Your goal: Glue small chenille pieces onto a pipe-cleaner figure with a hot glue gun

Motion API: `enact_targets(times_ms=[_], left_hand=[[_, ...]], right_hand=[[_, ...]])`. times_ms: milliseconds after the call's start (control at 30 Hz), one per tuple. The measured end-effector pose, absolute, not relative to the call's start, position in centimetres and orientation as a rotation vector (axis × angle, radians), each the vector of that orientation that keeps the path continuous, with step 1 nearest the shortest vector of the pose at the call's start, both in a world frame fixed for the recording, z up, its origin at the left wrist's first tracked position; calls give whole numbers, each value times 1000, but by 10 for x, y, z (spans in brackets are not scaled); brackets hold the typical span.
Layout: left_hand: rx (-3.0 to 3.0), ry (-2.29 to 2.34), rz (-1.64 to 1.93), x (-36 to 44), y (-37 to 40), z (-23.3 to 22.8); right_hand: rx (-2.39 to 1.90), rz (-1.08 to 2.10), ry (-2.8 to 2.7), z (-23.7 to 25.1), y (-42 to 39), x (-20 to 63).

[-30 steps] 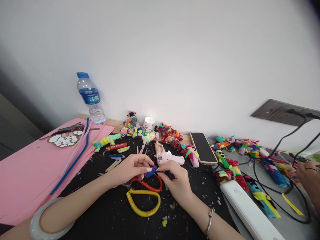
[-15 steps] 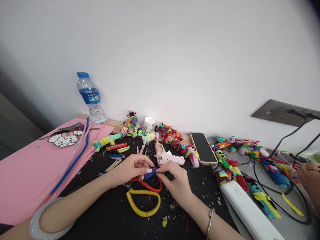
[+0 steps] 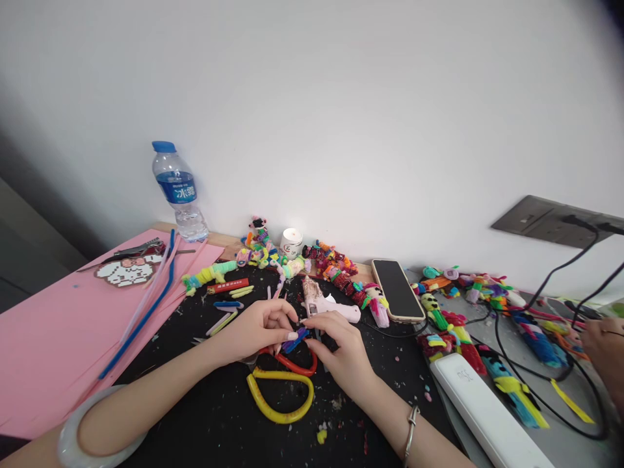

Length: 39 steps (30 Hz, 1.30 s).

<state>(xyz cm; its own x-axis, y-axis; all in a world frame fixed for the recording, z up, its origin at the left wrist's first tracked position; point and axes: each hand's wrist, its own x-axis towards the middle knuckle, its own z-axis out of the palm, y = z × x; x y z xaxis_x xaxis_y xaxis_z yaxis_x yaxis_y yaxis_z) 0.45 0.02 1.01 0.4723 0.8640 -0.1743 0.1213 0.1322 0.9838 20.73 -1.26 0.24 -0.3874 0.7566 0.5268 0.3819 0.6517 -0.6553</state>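
Note:
My left hand [image 3: 258, 328] and my right hand [image 3: 338, 348] meet over the black mat [image 3: 219, 403], both pinching a small blue and purple pipe-cleaner piece [image 3: 295, 339] between their fingertips. Just under the hands lie a red loop [image 3: 295, 365] and a yellow loop [image 3: 280, 396] of thick pipe cleaner. A pink glue gun [image 3: 324, 304] lies right behind the fingers.
Pink paper sheets [image 3: 53, 338] with long pipe cleaners lie left, a water bottle [image 3: 178, 192] and a candle [image 3: 291, 242] stand by the wall. A phone [image 3: 397, 289], a white power strip [image 3: 485, 409], cables and several pipe-cleaner dolls [image 3: 441, 318] crowd the right. Another person's hand [image 3: 604, 348] reaches in at far right.
My fingers have shifted slightly on the small piece and the hands sit a little lower; the view drifted a touch.

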Motion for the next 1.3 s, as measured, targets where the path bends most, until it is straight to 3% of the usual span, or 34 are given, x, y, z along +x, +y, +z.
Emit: enact_targets(times_ms=[1300], left_hand=[[1382,909,702,4,-1,7]], right_hand=[[-904,619,-1989,-1,-14,207]])
